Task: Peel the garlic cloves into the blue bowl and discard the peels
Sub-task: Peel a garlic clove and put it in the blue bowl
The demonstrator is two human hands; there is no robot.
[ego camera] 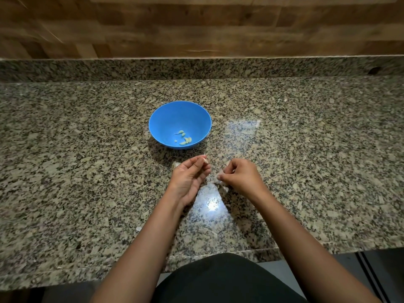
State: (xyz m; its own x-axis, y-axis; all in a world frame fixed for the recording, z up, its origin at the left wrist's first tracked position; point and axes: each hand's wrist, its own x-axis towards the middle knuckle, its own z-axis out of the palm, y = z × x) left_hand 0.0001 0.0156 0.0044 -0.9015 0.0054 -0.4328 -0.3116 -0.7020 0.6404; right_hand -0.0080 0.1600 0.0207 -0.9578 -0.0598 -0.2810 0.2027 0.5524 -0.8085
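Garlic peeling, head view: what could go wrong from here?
1. The left hand pinches a small clove at its fingertips, short of the blue bowl; it may drop on the granite counter.
2. Papery peels under the right hand lie loose beside the bowl and may scatter, or end up among the peeled cloves.
3. Pale scraps blend into the speckled stone and may be missed at cleanup.
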